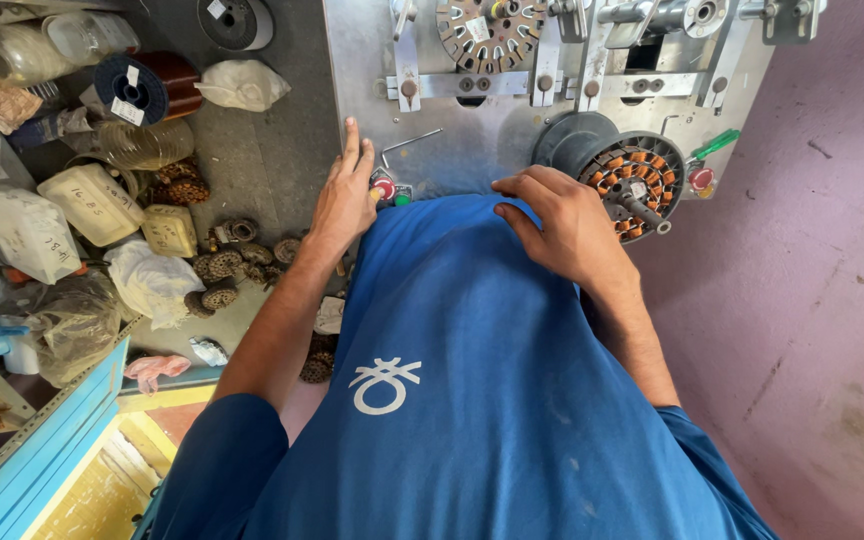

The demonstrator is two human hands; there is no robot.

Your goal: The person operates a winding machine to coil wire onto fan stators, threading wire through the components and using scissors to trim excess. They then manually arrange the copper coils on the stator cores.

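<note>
My left hand (344, 195) rests flat, fingers together, on the left edge of a grey metal winding machine (472, 140), just beside a red button (384, 187) and a green one (403, 199). My right hand (564, 222) lies with curled fingers on the top of my blue shirt (452, 350), holding nothing, close to a round stator (634, 180) with copper windings mounted on the machine's shaft. A second slotted stator disc (490, 32) sits at the machine's top. A hex key (407, 143) lies on the plate near my left fingertips.
On the grey floor at left lie several wound stator cores (214, 270), plastic bags and jars (92, 200), a copper wire spool (147, 88) and a white cloth (152, 280). A blue frame (42, 440) stands at lower left. A purple wall (832, 280) fills the right.
</note>
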